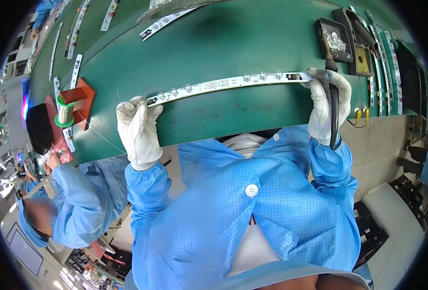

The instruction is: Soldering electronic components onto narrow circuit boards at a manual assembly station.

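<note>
We see white-gloved left hand (140, 128) and right hand (322, 108) (also holding black soldering iron (334, 116)) pinching slender, white, illegibly printed strip (216, 85).

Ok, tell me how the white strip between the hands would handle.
The white strip is probably light: the left hand and right hand pinch only its ends. It seems fairly stiff, showing no kink. Its transparent raised parts could snag if bumped.

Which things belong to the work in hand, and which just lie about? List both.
Apparently in use: white circuit board strip, held by left hand and right hand; soldering iron, also in right hand; solder wire spool; iron stand.

Lying about, probably: circuit board strips at far right; pink plastic wrap.
</note>
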`<state>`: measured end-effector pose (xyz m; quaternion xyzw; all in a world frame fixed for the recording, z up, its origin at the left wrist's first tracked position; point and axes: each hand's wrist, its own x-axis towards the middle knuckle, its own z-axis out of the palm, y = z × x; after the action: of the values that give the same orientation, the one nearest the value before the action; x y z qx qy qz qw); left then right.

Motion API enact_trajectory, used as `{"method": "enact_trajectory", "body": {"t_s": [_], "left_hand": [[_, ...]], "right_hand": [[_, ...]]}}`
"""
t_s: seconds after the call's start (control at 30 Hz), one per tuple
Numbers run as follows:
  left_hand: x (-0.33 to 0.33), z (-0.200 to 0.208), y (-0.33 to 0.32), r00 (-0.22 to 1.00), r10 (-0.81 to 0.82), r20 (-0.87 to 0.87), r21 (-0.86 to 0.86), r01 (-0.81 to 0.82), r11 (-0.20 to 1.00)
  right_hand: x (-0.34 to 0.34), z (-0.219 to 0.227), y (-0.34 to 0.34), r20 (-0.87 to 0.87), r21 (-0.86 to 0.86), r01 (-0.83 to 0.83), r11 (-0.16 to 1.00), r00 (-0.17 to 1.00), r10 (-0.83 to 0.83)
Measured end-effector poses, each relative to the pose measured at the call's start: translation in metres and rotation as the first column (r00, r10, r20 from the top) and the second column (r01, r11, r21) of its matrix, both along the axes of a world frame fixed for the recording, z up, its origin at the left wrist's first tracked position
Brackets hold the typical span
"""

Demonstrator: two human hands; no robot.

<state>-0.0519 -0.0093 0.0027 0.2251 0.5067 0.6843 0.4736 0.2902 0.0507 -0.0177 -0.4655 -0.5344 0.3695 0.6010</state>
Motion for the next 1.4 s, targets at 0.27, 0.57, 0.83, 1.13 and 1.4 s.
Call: {"method": "enact_trajectory", "body": {"t_s": [0.27,0.57,0.83,1.13,1.4], "left_hand": [[-0.007,-0.005,0.003,0.997,-0.066,0.047,0.049,0.063,0.997],[-0.012,-0.005,0.002,0.997,-0.059,0.039,0.006,0.059,0.998],[-0.011,0.001,0.017,0.992,-0.047,0.114,-0.072,0.055,0.996],[-0.019,-0.012,0.025,0.977,-0.148,0.152,-0.142,0.169,0.975],[-0.014,-0.006,0.030,0.985,-0.121,0.123,-0.164,0.141,0.976]], "right_hand": [[-0.003,0.000,-0.002,0.054,0.048,0.019,0.999,0.998,-0.022],[-0.007,-0.005,-0.001,0.015,0.103,0.011,0.995,1.000,-0.013],[-0.008,0.011,-0.008,-0.148,0.065,-0.075,0.995,0.985,0.084],[-0.009,0.046,-0.011,-0.290,0.024,-0.162,0.986,0.943,0.162],[-0.012,0.050,-0.011,-0.252,0.054,-0.146,0.988,0.955,0.155]]}}
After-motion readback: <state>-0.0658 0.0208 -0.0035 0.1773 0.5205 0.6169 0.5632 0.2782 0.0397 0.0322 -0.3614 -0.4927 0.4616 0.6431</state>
